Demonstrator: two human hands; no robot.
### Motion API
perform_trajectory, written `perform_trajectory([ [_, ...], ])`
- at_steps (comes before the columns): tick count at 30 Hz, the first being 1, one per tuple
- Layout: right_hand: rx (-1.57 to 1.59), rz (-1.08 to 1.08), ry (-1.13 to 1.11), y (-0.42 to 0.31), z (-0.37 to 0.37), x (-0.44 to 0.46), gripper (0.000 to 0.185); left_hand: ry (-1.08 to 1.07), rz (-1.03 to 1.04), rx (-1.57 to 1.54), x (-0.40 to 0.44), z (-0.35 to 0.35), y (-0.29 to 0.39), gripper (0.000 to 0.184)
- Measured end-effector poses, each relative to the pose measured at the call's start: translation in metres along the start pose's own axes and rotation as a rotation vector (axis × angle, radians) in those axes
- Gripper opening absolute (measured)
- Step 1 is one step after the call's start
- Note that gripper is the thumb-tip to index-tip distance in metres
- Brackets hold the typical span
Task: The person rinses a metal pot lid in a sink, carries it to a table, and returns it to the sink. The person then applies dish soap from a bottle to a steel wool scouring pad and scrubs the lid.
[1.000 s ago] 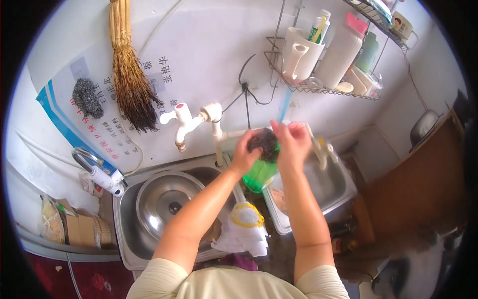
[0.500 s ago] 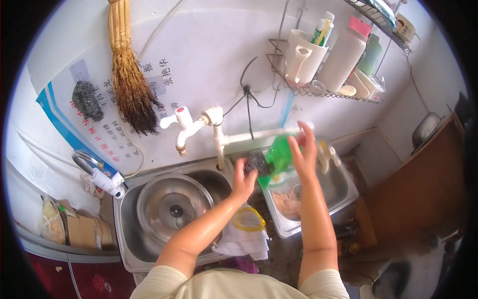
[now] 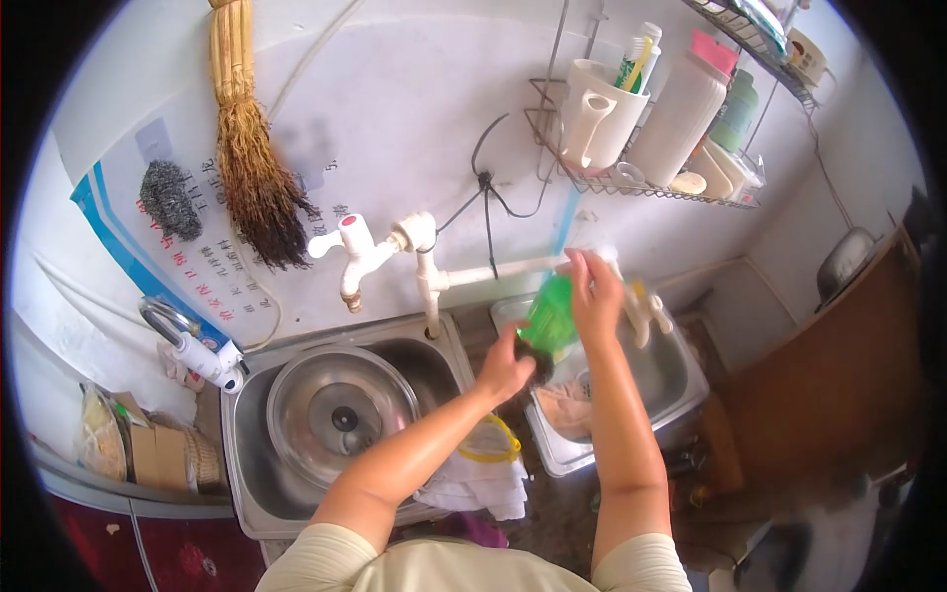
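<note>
My left hand (image 3: 508, 367) is closed round a dark steel-wool scrubber (image 3: 536, 363), which touches the lower end of a green translucent bottle (image 3: 553, 314). The bottle hangs tilted over the gap between the two sinks. At its upper end is my right hand (image 3: 596, 296), with its fingers raised and bent round it; part of the bottle is hidden behind that hand. Below, a pinkish-brown cloth (image 3: 565, 407) lies in the small right sink (image 3: 651, 380).
A steel basin (image 3: 296, 405) rests in the left sink (image 3: 247, 464). White cloth with a yellow-rimmed item (image 3: 490, 439) lies between the sinks. A white tap (image 3: 360, 259), a broom (image 3: 254, 168), another scrubber (image 3: 170, 199) and a wire shelf (image 3: 651, 185) are on the wall.
Since half a second ago, my left hand and the scrubber have moved down and right, to the bottle's lower end. The bottle is tilted more upright, with my right hand still at its top.
</note>
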State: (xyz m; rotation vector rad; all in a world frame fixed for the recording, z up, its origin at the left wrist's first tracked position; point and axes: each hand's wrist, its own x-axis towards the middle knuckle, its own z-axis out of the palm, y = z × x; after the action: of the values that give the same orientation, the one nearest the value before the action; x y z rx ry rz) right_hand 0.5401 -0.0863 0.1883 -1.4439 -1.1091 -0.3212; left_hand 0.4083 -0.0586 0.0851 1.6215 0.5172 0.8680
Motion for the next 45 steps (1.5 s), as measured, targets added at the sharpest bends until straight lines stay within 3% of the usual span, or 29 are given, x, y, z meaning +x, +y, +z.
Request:
perform_trajectory([
  [4,0.038,0.046,-0.053,0.0,0.004,0.0,0.018,0.061,-0.015,0.265,0.005,0.004,0.019,0.069],
  [5,0.039,0.06,-0.064,-0.004,0.006,0.0,0.018,-0.066,-0.188,0.34,0.01,0.0,0.038,0.088],
  [11,-0.009,0.033,-0.091,-0.008,0.01,0.004,0.02,-0.142,-0.056,0.577,0.052,-0.001,0.026,0.109],
  [18,0.0,0.001,-0.081,-0.004,0.006,0.01,0.017,-0.277,-0.211,0.614,0.071,0.003,0.072,0.09],
  [21,-0.225,0.185,-0.247,-0.016,-0.01,0.015,0.023,-0.246,-0.173,0.647,0.067,0.006,0.067,0.08],
  [24,-0.462,-0.092,0.202,-0.007,-0.016,0.009,0.041,-0.216,-0.12,0.635,0.067,0.006,0.063,0.071],
  [25,-0.451,-0.091,0.301,-0.003,-0.017,0.009,0.051,-0.201,-0.103,0.617,0.067,0.006,0.059,0.069],
  [28,-0.265,-0.094,0.137,0.033,-0.011,0.0,0.042,-0.151,-0.053,0.586,0.064,0.006,0.053,0.065],
  [29,-0.303,0.006,-0.083,0.042,-0.012,-0.001,0.028,-0.133,-0.035,0.577,0.063,0.005,0.053,0.064],
  [32,-0.128,0.191,-0.042,0.023,0.001,-0.003,0.016,-0.128,-0.017,0.564,0.056,-0.005,0.052,0.066],
  [33,-0.095,0.049,-0.024,0.022,0.007,-0.007,0.01,-0.12,-0.012,0.56,0.054,-0.011,0.051,0.068],
  [36,-0.258,-0.039,-0.062,0.005,0.023,-0.014,0.009,-0.081,0.0,0.568,0.047,-0.029,0.052,0.075],
  [40,-0.053,0.121,0.058,-0.018,0.035,-0.007,0.008,-0.024,0.079,0.617,0.044,-0.054,0.052,0.082],
  [45,0.062,0.185,-0.037,-0.03,0.05,-0.018,0.012,0.014,0.111,0.758,0.028,-0.077,0.057,0.086],
])
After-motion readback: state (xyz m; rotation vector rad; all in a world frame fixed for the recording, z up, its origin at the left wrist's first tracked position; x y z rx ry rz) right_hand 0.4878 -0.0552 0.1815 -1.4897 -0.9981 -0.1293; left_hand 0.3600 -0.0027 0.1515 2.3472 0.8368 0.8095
